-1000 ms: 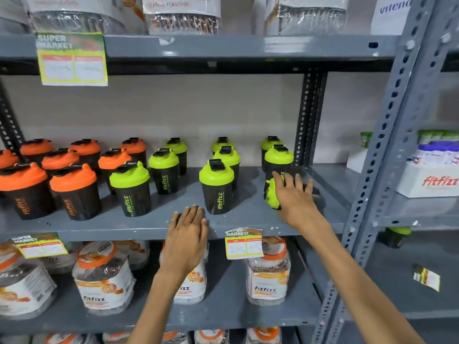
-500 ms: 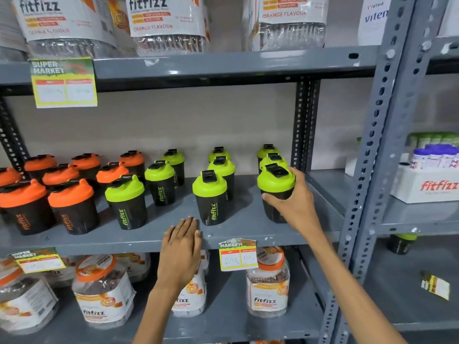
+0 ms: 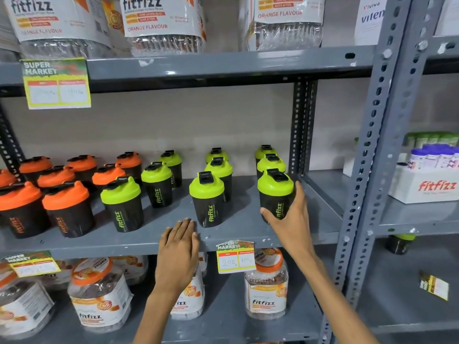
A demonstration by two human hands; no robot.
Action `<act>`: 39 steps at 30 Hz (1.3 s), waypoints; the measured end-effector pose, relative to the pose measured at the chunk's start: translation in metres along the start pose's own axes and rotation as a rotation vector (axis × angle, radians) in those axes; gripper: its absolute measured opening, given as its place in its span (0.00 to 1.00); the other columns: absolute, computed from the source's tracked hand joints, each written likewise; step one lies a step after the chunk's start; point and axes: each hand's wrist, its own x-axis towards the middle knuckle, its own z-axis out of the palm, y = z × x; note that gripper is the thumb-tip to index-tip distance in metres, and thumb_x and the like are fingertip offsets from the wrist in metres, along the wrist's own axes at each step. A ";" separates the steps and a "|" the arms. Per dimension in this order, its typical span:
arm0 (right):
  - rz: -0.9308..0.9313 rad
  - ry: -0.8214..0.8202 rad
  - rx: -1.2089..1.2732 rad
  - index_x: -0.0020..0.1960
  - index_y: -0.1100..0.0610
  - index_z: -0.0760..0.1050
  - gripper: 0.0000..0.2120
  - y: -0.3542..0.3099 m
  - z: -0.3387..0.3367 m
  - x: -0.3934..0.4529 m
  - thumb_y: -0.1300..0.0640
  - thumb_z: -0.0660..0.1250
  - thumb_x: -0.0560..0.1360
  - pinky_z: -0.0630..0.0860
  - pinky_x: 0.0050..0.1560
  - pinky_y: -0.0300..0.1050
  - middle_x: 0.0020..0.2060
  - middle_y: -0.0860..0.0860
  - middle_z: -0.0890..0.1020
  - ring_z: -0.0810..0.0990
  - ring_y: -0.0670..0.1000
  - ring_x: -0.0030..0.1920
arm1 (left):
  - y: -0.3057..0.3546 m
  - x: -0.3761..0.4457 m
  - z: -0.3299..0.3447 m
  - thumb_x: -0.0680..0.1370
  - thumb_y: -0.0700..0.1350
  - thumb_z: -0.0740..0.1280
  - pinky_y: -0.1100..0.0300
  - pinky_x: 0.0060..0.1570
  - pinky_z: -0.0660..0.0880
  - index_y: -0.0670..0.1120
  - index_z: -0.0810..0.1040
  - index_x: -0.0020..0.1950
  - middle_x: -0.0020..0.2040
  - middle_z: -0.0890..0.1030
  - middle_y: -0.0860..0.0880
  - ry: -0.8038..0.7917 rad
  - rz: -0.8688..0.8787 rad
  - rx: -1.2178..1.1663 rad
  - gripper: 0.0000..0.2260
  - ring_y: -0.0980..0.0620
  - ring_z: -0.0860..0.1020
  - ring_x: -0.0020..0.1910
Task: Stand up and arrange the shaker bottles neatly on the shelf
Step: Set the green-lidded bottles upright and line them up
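Black shaker bottles stand in rows on the grey middle shelf [image 3: 149, 240]: orange-lidded ones [image 3: 67, 209] at the left, green-lidded ones [image 3: 207, 199] in the middle and right. My right hand [image 3: 289, 217] wraps the body of the front right green-lidded shaker [image 3: 275, 187], which stands upright at the head of the rightmost row. My left hand [image 3: 180, 247] lies flat on the shelf's front edge, fingers together, just left of the middle front shaker and holding nothing.
Large fitfizz jars [image 3: 99, 294] fill the shelf below and others [image 3: 161, 23] the shelf above. Price tags [image 3: 236, 256] hang from the shelf edges. A perforated grey upright [image 3: 367, 170] borders the right side; beyond it sits a white fitfizz box [image 3: 427, 187].
The green-lidded shaker lay on its side under my right hand a second ago; it now stands upright in the rightmost row. My left hand stayed on the shelf edge.
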 end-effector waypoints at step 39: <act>0.169 0.155 -0.069 0.78 0.66 0.50 0.43 -0.003 0.030 -0.008 0.62 0.73 0.73 0.70 0.69 0.57 0.70 0.65 0.66 0.68 0.65 0.71 | 0.136 0.046 0.023 0.76 0.42 0.74 0.44 0.71 0.70 0.40 0.55 0.79 0.76 0.67 0.41 0.348 -0.488 -0.695 0.39 0.40 0.66 0.75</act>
